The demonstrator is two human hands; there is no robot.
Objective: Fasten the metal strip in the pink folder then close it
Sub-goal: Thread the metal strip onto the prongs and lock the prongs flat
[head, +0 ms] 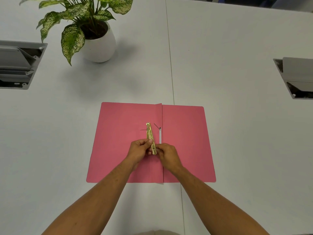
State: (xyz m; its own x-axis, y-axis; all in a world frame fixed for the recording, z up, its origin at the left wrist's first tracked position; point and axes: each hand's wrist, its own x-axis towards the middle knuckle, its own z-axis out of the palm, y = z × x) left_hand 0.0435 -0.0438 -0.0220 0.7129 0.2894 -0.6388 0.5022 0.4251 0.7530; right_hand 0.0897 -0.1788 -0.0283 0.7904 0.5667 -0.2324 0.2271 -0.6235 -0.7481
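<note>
The pink folder (184,133) lies open and flat on the white table, its spine crease running down the middle. A gold metal strip (150,134) stands tilted above the left flap, close to the crease. My left hand (140,150) pinches its lower part from the left, and my right hand (167,155) grips its lower end from the right. A white slot (160,136) with a thin dark prong at its top shows beside the crease. The lower end of the slot is hidden by my hands.
A potted plant in a white pot (100,44) stands at the back left. Grey cable boxes sit recessed in the table at the far left (18,65) and far right (296,78). A seam (171,65) between two tabletops runs under the folder.
</note>
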